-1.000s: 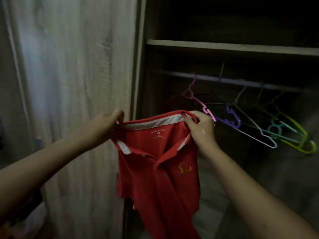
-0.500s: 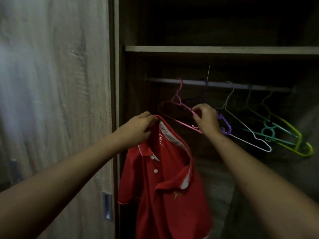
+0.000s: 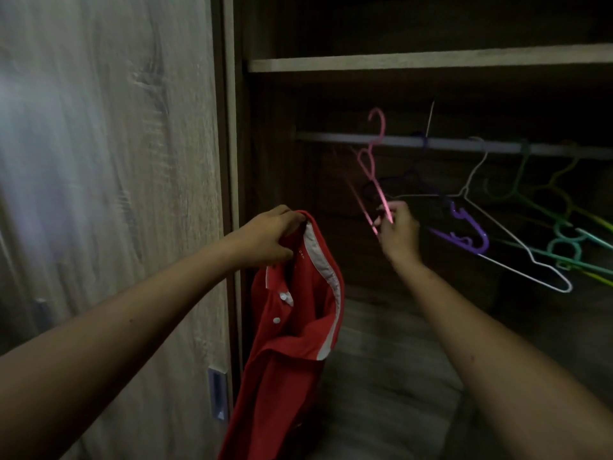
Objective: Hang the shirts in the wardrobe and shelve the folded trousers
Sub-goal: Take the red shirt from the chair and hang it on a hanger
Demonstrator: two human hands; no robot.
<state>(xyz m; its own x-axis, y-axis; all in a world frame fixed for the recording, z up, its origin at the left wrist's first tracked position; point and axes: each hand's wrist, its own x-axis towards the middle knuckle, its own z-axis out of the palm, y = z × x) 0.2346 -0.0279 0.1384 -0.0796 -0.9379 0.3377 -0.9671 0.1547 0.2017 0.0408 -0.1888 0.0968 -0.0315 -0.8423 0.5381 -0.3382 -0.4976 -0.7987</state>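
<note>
A red polo shirt (image 3: pixel 292 340) with a white-lined collar hangs from my left hand (image 3: pixel 268 235), which grips it at the collar in front of the wardrobe's left edge. My right hand (image 3: pixel 398 232) holds the lower bar of a pink hanger (image 3: pixel 371 167). The hanger is tilted, and its hook stands above the grey rail (image 3: pixel 331 137), off it. The shirt's lower part drops out of view at the bottom.
Purple (image 3: pixel 464 234), white (image 3: pixel 517 250) and green (image 3: pixel 564 244) hangers dangle from the rail to the right. A wooden shelf (image 3: pixel 414 61) runs above the rail. The closed wardrobe door (image 3: pixel 116 194) with a recessed handle (image 3: pixel 218 398) fills the left.
My right hand let go of the shirt, took the pink hanger and lifted it off the rail. The shirt now hangs from my left hand alone.
</note>
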